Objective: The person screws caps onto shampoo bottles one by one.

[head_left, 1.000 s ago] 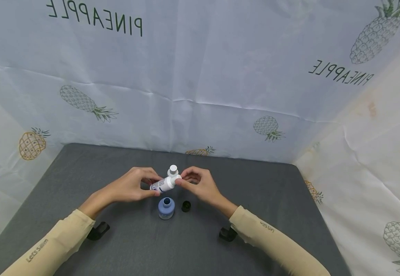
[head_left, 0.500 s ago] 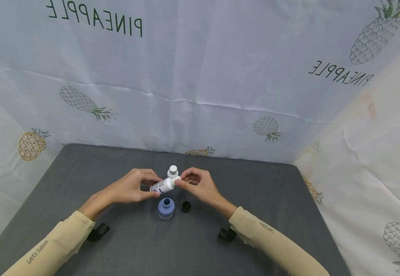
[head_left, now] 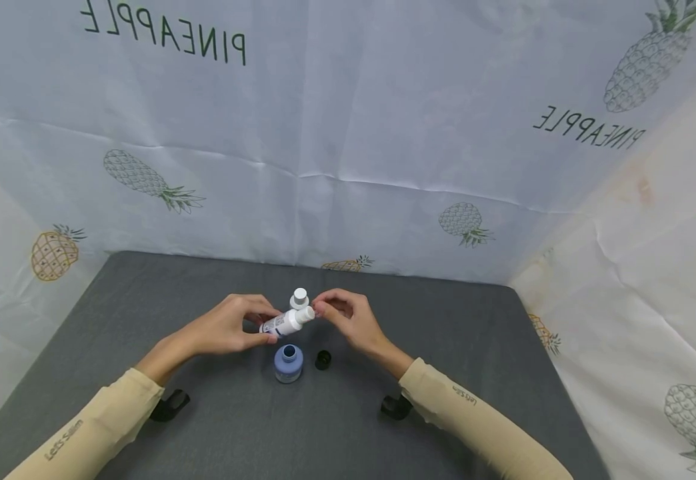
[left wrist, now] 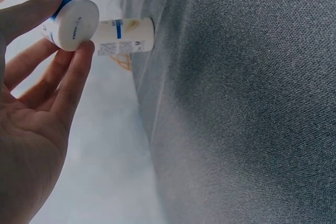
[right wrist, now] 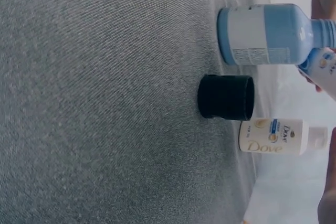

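My left hand [head_left: 228, 325] grips a small white bottle [head_left: 283, 324] with a blue band, tilted with its white cap up to the right. Thumb and fingers hold it near the base, as the left wrist view shows. Right at that cap are the bent fingertips of my right hand [head_left: 353, 320], with nothing seen between them. A second white bottle [right wrist: 273, 136], marked Dove and capped, stands just behind the held one. Closer to me a blue bottle [head_left: 289, 368] stands upright with its threaded neck uncovered. A black cap [right wrist: 226, 97] sits on the table to its right.
The dark grey table [head_left: 252, 433] ends in front of a pale curtain [head_left: 348, 133] printed with pineapples. Black wrist-worn pieces [head_left: 170, 405] stick out beside both sleeves, low over the table.
My right thumb has come back off the held bottle's cap, so more of the cap shows. The left hand and the standing bottles stay where they were.
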Available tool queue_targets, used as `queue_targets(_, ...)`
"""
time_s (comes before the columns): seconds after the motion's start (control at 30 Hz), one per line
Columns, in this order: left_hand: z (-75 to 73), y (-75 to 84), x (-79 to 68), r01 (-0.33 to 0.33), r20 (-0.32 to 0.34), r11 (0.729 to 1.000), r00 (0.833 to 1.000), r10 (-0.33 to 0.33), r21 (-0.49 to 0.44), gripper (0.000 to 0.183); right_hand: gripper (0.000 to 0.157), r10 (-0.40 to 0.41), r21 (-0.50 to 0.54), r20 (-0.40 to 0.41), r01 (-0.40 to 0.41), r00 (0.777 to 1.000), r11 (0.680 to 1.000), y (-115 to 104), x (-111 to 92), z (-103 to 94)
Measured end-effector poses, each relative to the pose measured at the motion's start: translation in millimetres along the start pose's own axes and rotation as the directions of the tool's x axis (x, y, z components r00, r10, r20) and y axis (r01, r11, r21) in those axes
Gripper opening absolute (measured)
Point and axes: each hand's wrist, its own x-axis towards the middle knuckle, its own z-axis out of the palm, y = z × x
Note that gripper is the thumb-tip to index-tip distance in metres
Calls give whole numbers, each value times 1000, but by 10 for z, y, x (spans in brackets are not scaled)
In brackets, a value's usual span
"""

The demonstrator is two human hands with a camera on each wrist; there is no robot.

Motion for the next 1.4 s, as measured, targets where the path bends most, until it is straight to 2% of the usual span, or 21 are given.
queue_targets(0.2,11,-15,1,0,-4,1000,1000,0,7,34,33,-110,22,114,108,987,994,8,-13,-53)
queue_targets(0.33,20,-22,7,-9,-7,1000,1000,9,13,33,37,-139,-4,159,141,977,990,16,-13,-50)
queue_targets(0.73,18,-29,18,-11,9,1000,1000,11,-2,33,32,-84,-35,125,89,989,995,2,-16,-32)
queue_targets(1.1,23,-2,29,-6,12,1000,1000,6,-2,33,25,5,-49,67,-2,998,999,1,-18,-10)
queue_targets(1.4,29,14,33,-2,3,1000,1000,2,-4,31,22,23,-63,44,-20,999,998,1,-12,-2)
